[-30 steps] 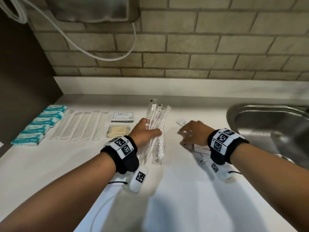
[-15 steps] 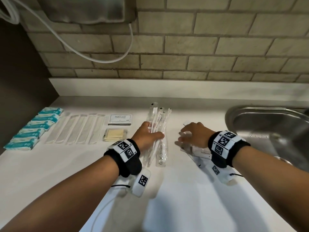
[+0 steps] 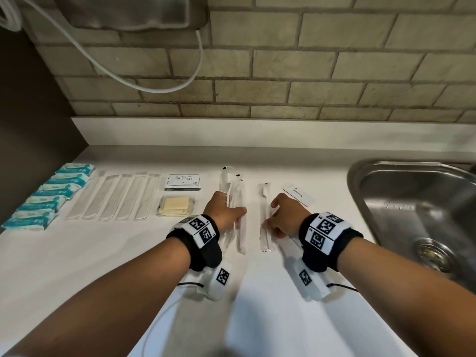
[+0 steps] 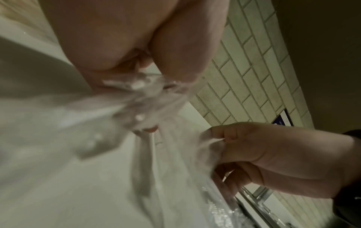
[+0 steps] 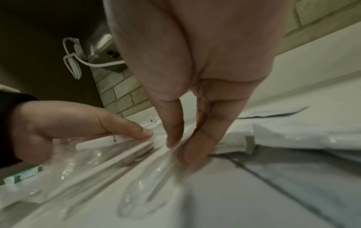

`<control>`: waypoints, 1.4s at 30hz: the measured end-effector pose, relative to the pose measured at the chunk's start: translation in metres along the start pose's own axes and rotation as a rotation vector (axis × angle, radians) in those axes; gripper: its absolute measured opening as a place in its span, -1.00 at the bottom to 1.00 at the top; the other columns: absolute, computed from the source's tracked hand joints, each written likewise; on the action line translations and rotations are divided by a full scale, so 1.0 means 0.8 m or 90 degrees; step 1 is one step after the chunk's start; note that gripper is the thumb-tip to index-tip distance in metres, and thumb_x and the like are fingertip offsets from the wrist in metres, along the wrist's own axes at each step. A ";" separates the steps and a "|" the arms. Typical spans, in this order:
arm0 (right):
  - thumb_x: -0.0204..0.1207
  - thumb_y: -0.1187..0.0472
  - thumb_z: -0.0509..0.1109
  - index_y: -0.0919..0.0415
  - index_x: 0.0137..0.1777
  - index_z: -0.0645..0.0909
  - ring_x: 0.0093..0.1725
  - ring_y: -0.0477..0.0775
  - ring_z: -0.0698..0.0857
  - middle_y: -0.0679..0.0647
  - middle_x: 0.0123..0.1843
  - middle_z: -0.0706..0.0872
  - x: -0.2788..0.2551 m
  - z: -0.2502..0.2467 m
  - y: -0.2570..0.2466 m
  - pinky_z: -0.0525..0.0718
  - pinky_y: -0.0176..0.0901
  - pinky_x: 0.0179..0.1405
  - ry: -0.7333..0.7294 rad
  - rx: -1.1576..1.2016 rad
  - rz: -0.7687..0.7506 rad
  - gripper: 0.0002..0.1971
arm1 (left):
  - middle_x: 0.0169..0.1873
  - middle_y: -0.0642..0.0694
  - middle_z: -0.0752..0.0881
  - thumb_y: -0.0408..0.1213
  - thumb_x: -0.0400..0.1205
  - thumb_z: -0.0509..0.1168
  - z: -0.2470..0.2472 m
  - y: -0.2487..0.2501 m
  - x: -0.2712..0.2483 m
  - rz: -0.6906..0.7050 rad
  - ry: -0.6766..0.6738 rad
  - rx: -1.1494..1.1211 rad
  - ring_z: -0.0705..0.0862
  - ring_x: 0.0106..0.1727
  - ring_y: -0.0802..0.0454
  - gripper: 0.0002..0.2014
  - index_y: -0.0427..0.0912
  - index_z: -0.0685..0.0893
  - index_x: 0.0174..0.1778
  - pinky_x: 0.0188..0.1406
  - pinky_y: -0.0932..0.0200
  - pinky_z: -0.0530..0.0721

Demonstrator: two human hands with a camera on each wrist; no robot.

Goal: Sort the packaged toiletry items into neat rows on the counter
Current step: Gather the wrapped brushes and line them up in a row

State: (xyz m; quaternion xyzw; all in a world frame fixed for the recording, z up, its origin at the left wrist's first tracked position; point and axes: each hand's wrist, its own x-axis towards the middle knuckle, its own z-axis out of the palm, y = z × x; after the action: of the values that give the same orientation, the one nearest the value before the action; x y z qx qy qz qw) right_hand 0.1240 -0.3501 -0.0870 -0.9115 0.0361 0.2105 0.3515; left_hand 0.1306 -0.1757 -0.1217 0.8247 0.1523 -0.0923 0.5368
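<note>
On the white counter (image 3: 128,253) a bundle of clear-wrapped toothbrushes (image 3: 233,188) lies lengthwise. My left hand (image 3: 225,213) rests on it, thumb stretched flat across the wrappers, as the right wrist view shows (image 5: 125,131). A single wrapped toothbrush (image 3: 264,202) lies parallel, a little to the right of the bundle. My right hand (image 3: 283,217) pinches its clear wrapper between thumb and forefinger (image 5: 176,148). White toothpaste sachets (image 3: 298,198) lie partly under that hand.
At the left stand a row of teal packets (image 3: 49,195) and a row of flat clear packets (image 3: 116,197). A shampoo sachet (image 3: 183,182) and a yellow packet (image 3: 176,206) lie beside them. A steel sink (image 3: 417,215) takes up the right.
My right hand has left the white sachets and now pinches one wrapped toothbrush lying apart, right of the bundle. The left hand stays on the bundle.
</note>
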 end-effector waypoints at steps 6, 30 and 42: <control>0.47 0.12 0.49 0.19 0.26 0.52 -0.08 0.13 0.69 0.17 0.08 0.76 -0.006 -0.009 -0.007 0.67 -0.11 -0.08 0.021 -0.168 -0.015 -0.60 | -0.27 -0.20 0.79 -0.04 0.26 0.52 0.003 0.013 -0.009 0.006 -0.024 0.062 0.79 -0.27 -0.13 -0.49 -0.16 0.53 0.02 -0.04 -0.06 0.77; 0.66 0.00 0.24 0.19 0.48 0.48 0.29 0.13 0.63 0.15 0.35 0.66 -0.010 0.009 -0.062 0.56 -0.10 0.22 -0.011 -0.269 -0.264 -0.55 | -0.26 -0.11 0.69 -0.33 0.58 0.37 -0.039 0.008 -0.028 0.079 0.058 -0.053 0.69 -0.36 -0.02 -0.86 -0.18 0.54 -0.02 -0.49 0.24 0.64; 0.56 0.25 0.38 0.25 0.31 0.43 -0.30 0.04 0.63 0.14 -0.06 0.72 -0.004 0.025 -0.075 0.58 -0.15 -0.18 0.023 -0.007 -0.159 -0.65 | -0.24 -0.12 0.72 -0.08 0.48 0.46 -0.045 0.006 -0.033 0.045 0.089 -0.180 0.75 -0.17 -0.16 -0.72 -0.17 0.58 -0.09 0.12 -0.23 0.73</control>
State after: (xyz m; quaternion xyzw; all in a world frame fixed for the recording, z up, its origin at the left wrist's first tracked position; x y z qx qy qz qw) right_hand 0.1267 -0.2923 -0.0615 -0.9146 -0.0721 0.1487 0.3692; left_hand 0.1068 -0.1486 -0.0948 0.7501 0.1715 0.0067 0.6387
